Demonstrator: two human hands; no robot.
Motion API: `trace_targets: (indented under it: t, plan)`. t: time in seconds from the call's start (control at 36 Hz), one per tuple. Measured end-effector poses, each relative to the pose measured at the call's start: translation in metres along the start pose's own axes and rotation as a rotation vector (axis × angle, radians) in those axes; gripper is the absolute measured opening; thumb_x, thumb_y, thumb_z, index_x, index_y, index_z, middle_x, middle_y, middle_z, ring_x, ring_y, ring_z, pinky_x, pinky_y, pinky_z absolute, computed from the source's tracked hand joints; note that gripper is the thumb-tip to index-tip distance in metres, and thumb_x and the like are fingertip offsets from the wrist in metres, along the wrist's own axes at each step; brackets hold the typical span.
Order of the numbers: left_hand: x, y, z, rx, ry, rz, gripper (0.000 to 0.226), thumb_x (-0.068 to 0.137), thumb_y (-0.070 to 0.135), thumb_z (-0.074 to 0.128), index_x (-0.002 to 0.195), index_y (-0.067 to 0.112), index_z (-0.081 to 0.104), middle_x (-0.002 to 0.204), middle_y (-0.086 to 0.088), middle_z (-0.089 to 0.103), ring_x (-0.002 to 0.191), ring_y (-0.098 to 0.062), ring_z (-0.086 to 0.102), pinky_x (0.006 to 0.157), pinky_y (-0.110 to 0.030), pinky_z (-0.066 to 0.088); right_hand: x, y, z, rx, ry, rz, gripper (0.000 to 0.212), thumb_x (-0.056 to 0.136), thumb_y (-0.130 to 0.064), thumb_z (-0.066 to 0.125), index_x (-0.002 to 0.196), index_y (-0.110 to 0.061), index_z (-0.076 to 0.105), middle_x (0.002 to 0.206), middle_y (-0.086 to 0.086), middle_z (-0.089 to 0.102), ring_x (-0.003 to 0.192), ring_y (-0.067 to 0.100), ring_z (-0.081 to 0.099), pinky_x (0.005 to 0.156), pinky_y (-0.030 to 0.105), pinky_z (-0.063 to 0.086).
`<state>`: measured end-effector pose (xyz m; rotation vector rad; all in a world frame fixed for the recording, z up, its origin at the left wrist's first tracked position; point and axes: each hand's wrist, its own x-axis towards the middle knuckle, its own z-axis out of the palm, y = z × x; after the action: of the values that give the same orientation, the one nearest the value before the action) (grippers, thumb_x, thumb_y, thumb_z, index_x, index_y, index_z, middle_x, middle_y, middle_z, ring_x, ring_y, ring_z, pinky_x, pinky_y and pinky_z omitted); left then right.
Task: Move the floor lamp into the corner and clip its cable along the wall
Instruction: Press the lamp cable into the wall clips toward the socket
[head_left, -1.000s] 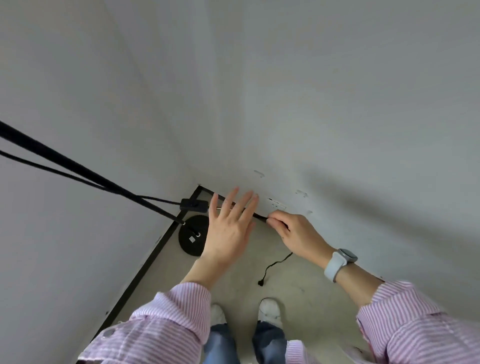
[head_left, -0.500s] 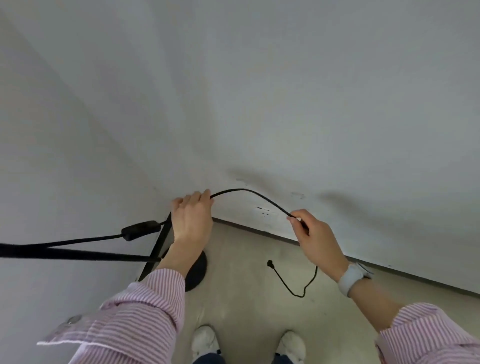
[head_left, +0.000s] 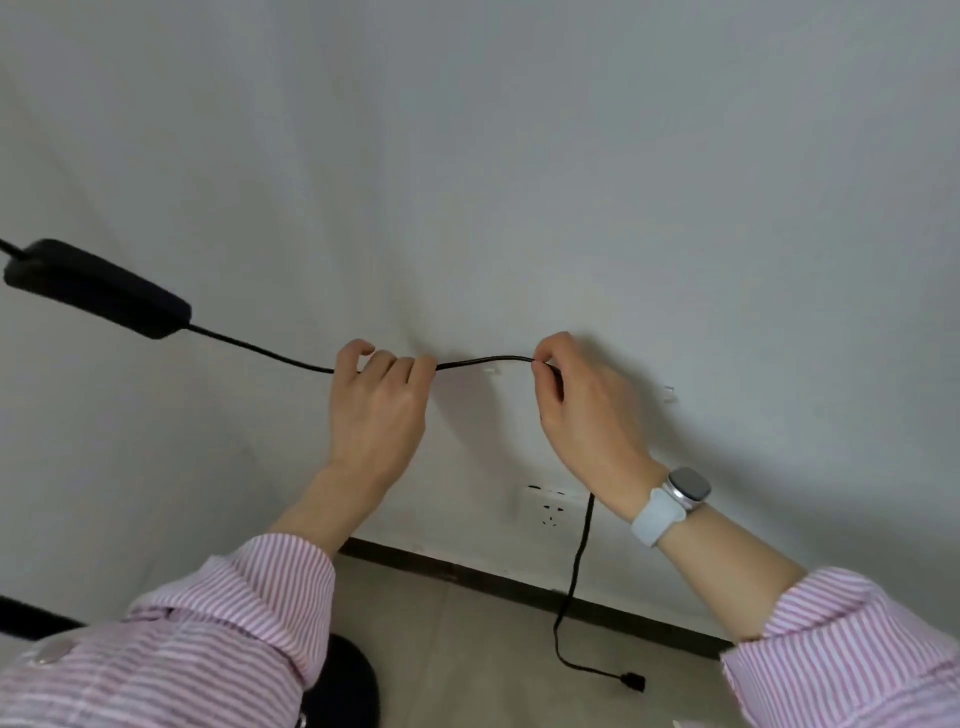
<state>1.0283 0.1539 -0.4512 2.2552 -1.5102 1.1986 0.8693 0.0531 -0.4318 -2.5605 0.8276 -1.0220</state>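
Observation:
The lamp's thin black cable runs in a slight arch across the white wall between my two hands. My left hand is closed around it on the left, and my right hand pinches it on the right. A small clear clip sits on the wall just under the arch, and a second clear clip is further right. The black inline switch hangs on the cable at the far left. Below my right wrist the cable drops to the floor and ends in a small plug. The lamp's round black base shows at the bottom, partly hidden by my sleeve.
A white wall socket sits low on the wall under my hands. A dark skirting board runs along the foot of the wall above the beige floor. My right wrist wears a watch.
Both hands have lifted the cable higher up the wall and pulled it nearly straight beside the clips. The view has risen, so the inline switch now appears large at the left.

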Motion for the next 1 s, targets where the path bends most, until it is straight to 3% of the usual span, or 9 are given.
trace_targets:
  t: [0.14,0.28,0.44,0.56,0.67,0.75,0.86,0.92,1.0]
  plan:
    - [-0.008,0.001,0.023,-0.02,0.14,0.018,0.025,0.063,-0.012,0.065,0.07,0.012,0.066,0.061,-0.001,0.067,0.06,-0.024,0.061,0.09,-0.035,0.035,0.001,-0.001,0.008,-0.109,0.003,-0.08,0.018,0.096,-0.017,0.035,0.093,-0.008,0.05,0.076,0.011,0.058,0.061,0.035,0.053,0.051,0.041,0.041]
    - [0.0,0.002,0.028,-0.017,0.183,0.044,0.025,0.06,-0.012,0.062,0.066,0.011,0.066,0.057,-0.003,0.065,0.058,-0.026,0.058,0.089,-0.036,0.035,0.003,0.002,0.011,-0.193,0.03,-0.049,0.014,0.095,-0.013,0.035,0.091,-0.007,0.047,0.076,0.012,0.057,0.062,0.038,0.053,0.049,0.036,0.031]
    - [0.002,-0.002,0.027,-0.016,0.16,0.032,0.021,0.061,-0.009,0.067,0.064,0.012,0.066,0.054,-0.004,0.062,0.055,-0.026,0.055,0.083,-0.035,0.035,-0.004,0.007,0.02,-0.214,0.006,-0.039,0.014,0.095,-0.015,0.035,0.089,-0.008,0.046,0.074,0.013,0.058,0.061,0.038,0.054,0.05,0.038,0.037]
    - [0.006,-0.005,0.025,-0.14,0.178,-0.081,0.012,0.073,0.002,0.071,0.066,0.009,0.064,0.051,-0.006,0.063,0.053,-0.029,0.058,0.08,-0.037,0.04,-0.013,0.012,0.025,-0.034,0.065,0.018,0.014,0.094,-0.021,0.045,0.089,-0.009,0.052,0.067,0.007,0.061,0.058,0.028,0.053,0.054,0.04,0.044]
    - [0.008,-0.004,0.024,-0.227,0.141,-0.174,0.012,0.077,0.006,0.069,0.067,0.006,0.063,0.055,-0.009,0.064,0.053,-0.03,0.058,0.075,-0.039,0.048,-0.019,0.022,0.028,0.14,0.106,0.134,0.012,0.092,-0.019,0.051,0.087,-0.008,0.051,0.053,-0.01,0.043,0.048,0.009,0.042,0.052,0.028,0.037]
    - [0.008,-0.006,0.026,-0.259,0.145,-0.224,0.009,0.076,0.005,0.069,0.069,0.004,0.065,0.066,-0.013,0.065,0.055,-0.031,0.058,0.074,-0.041,0.048,-0.036,0.034,0.03,0.216,0.093,0.183,0.005,0.091,-0.019,0.05,0.087,-0.016,0.047,0.049,-0.009,0.044,0.047,0.006,0.044,0.049,0.02,0.035]
    - [0.005,-0.008,0.034,-0.256,0.211,-0.228,0.007,0.077,0.004,0.067,0.07,0.002,0.065,0.07,-0.017,0.06,0.062,-0.034,0.056,0.073,-0.043,0.045,-0.075,0.063,0.029,0.304,-0.071,0.264,0.015,0.092,-0.022,0.048,0.081,-0.032,0.044,0.045,-0.01,0.048,0.043,0.007,0.042,0.052,0.033,0.046]
    - [0.006,-0.01,0.039,-0.261,0.244,-0.247,0.007,0.078,0.006,0.064,0.072,0.002,0.066,0.07,-0.017,0.059,0.067,-0.035,0.057,0.079,-0.044,0.043,-0.089,0.08,0.02,0.38,-0.142,0.345,0.014,0.092,-0.023,0.048,0.082,-0.032,0.048,0.047,-0.01,0.046,0.044,0.006,0.042,0.055,0.036,0.054]
    - [0.009,-0.009,0.044,-0.284,0.297,-0.247,0.008,0.08,0.005,0.059,0.079,0.003,0.067,0.074,-0.017,0.061,0.076,-0.037,0.056,0.086,-0.044,0.038,-0.094,0.102,0.004,0.434,-0.079,0.439,0.018,0.092,-0.019,0.051,0.075,-0.025,0.053,0.056,-0.004,0.045,0.047,0.008,0.043,0.05,0.024,0.051]
